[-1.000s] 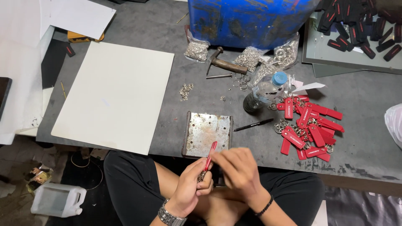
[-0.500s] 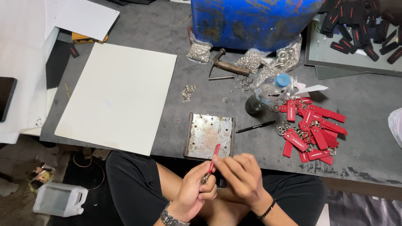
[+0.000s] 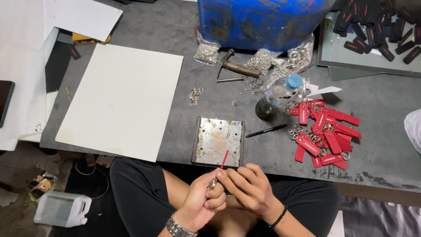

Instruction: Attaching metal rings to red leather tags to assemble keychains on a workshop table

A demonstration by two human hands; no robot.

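My left hand (image 3: pixel 202 200) and my right hand (image 3: pixel 248 187) meet over my lap, just below the table's front edge. Together they hold a thin red tag strip (image 3: pixel 224 159) that sticks up between the fingers, with a small metal ring (image 3: pixel 213 183) at its lower end. Directly above the hands a rusty metal plate (image 3: pixel 219 141) lies on the grey table (image 3: pixel 175 109). A pile of finished red key tags (image 3: pixel 323 133) with rings lies to the right.
A large white board (image 3: pixel 123 98) covers the table's left. A hammer (image 3: pixel 234 66), bags of metal rings (image 3: pixel 207 52), a plastic bottle (image 3: pixel 278 94), a black pen (image 3: pixel 266 130) and a blue drum (image 3: pixel 261 19) sit behind. A tray of black tags (image 3: pixel 372 30) is far right.
The red strip has stayed between both hands; the fingers have shifted slightly around the ring end. The camera view moved a little.
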